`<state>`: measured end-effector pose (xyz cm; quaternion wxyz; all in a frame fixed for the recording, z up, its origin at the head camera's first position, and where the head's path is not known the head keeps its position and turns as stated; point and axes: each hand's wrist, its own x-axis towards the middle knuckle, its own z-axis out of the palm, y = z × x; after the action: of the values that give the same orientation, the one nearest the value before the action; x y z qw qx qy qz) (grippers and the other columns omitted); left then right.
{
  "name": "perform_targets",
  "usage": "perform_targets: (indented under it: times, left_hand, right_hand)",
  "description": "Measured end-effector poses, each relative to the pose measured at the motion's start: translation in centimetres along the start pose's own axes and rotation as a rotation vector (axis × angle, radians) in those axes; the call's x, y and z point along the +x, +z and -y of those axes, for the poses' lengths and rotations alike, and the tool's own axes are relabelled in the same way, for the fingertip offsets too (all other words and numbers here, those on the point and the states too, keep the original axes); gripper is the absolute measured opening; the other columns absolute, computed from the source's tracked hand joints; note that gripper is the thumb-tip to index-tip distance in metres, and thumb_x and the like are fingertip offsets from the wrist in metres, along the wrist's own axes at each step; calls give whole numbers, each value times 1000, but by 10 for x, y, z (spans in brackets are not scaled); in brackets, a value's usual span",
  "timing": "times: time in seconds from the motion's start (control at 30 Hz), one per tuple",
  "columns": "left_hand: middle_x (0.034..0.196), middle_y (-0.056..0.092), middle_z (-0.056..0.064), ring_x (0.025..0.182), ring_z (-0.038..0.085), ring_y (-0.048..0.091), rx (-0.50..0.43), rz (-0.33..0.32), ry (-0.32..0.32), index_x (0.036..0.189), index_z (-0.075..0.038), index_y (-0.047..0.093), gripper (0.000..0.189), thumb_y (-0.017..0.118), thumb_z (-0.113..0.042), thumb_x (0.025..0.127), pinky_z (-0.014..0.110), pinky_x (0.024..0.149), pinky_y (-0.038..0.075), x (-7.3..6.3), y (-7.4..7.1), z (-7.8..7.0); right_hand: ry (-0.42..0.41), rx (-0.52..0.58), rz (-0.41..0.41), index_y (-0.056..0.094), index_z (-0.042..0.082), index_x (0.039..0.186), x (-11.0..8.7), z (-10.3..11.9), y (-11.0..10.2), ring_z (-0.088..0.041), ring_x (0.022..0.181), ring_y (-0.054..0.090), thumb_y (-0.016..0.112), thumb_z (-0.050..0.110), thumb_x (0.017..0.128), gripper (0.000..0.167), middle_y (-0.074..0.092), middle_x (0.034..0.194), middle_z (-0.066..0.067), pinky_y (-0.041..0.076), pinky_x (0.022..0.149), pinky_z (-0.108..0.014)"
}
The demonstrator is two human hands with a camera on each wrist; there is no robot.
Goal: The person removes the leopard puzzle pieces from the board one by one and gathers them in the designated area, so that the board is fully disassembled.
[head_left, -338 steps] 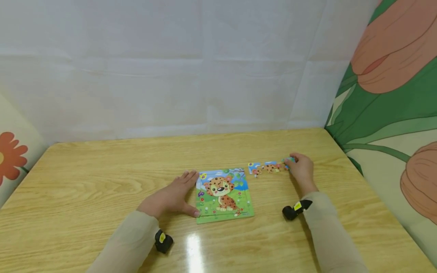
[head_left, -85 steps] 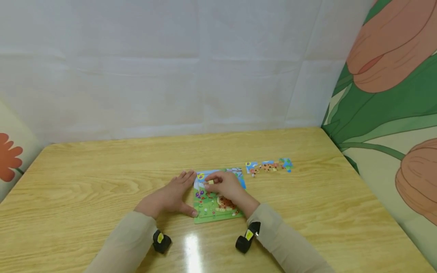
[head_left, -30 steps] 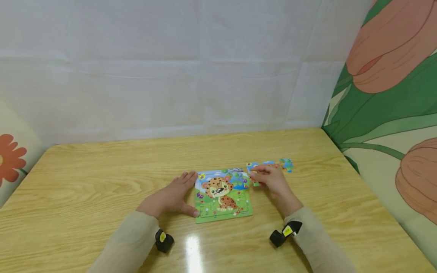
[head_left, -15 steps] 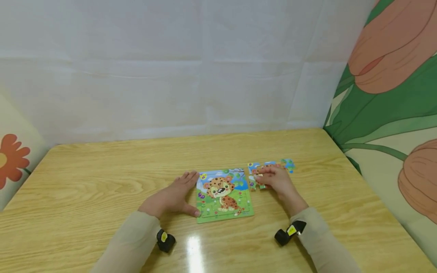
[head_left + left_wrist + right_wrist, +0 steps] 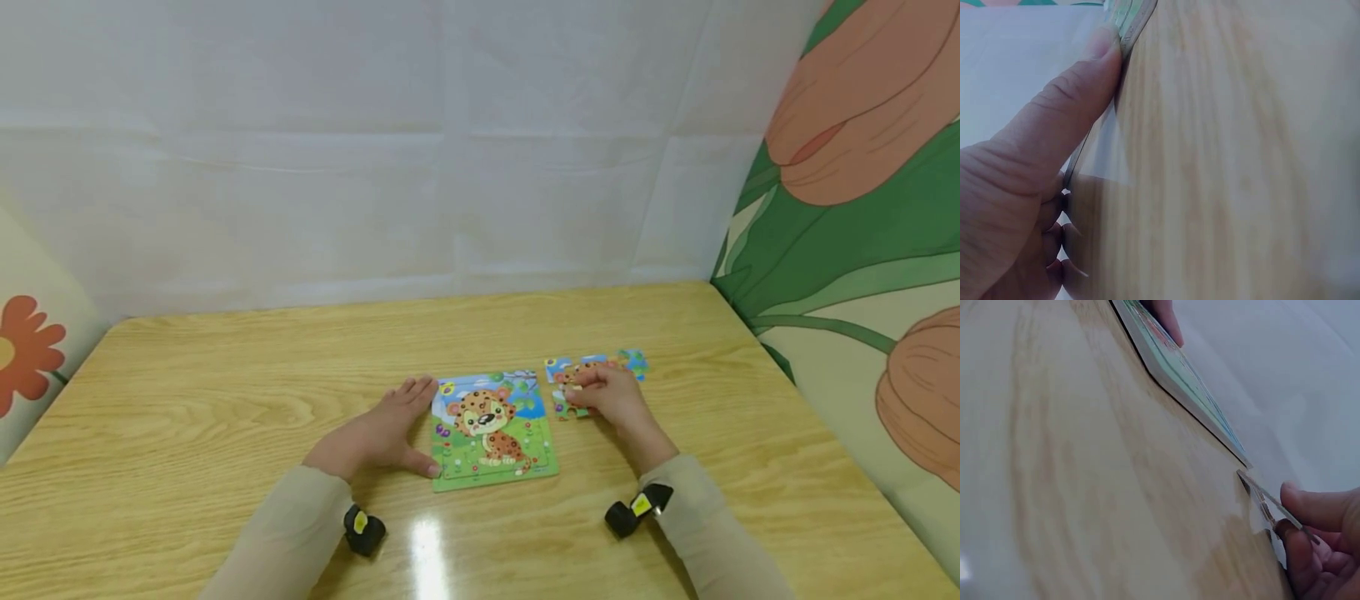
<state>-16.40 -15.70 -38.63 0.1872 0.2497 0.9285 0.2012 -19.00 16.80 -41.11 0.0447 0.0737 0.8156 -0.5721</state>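
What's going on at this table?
A person's left hand rests against the left edge of a leopard puzzle board. To the board's right, the right hand pinches a jigsaw piece. Other jigsaw pieces lie nearby on the wood-grain table, partly hidden by that hand; their leopard picture looks unfinished.

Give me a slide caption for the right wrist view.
Right hand pinches a tilted puzzle piece beside the puzzle board on a wood-grain table.
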Motion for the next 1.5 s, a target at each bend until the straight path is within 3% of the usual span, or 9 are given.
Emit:
perform_targets:
  times: [0.13, 0.3, 0.43, 0.97, 1.23, 1.5]
  left_hand:
    - [153, 6, 23, 139, 44, 1, -3, -2, -3, 146, 5, 10, 122, 79, -51, 62, 56, 113, 5, 0, 0, 0]
    - [153, 5, 23, 139, 43, 1, -1, 0, -6, 146, 4, 10, 122, 78, -52, 62, 56, 113, 5, 1, 0, 0]
    - [153, 6, 23, 139, 44, 1, 4, -1, 1, 146, 5, 10, 122, 78, -52, 62, 56, 112, 5, 0, 0, 0]
    - [153, 6, 24, 139, 44, 2, 2, -1, -3, 146, 5, 11, 121, 78, -52, 63, 56, 113, 6, 1, 0, 0]
    - [153, 5, 23, 139, 43, 1, -2, 8, -11, 146, 4, 10, 122, 78, -52, 63, 55, 113, 5, 1, 0, 0]
    - [153, 5, 22, 139, 43, 2, 1, 3, -5, 146, 4, 10, 122, 78, -53, 62, 56, 113, 6, 1, 0, 0]
  right_hand:
    - [-63, -130, -17, 66, -6, 86, 0, 0, -1, -6, 58, 50, 78, 4, 71, 22, 60, 66, 3, 43, 52, -20]
    - [-133, -340, -24, 69, 0, 88, -2, 2, -3, -13, 70, 52, 78, 14, 73, 23, 62, 74, -3, 45, 70, -28]
    - [-141, -406, -21, 69, 2, 89, -5, 3, -1, -18, 74, 51, 76, 18, 76, 22, 59, 75, -4, 45, 75, -33]
    - [-171, -466, -50, 66, 1, 99, -9, 0, 2, -18, 75, 49, 77, 19, 75, 32, 58, 81, -5, 43, 67, -28]
    - [-164, -416, -59, 66, 0, 97, -10, 0, 0, -18, 75, 50, 77, 18, 75, 30, 58, 80, -6, 42, 65, -26]
    - [-213, -392, -100, 66, -1, 97, -10, 4, -1, -19, 75, 53, 70, 22, 82, 28, 60, 82, -9, 44, 64, -26]
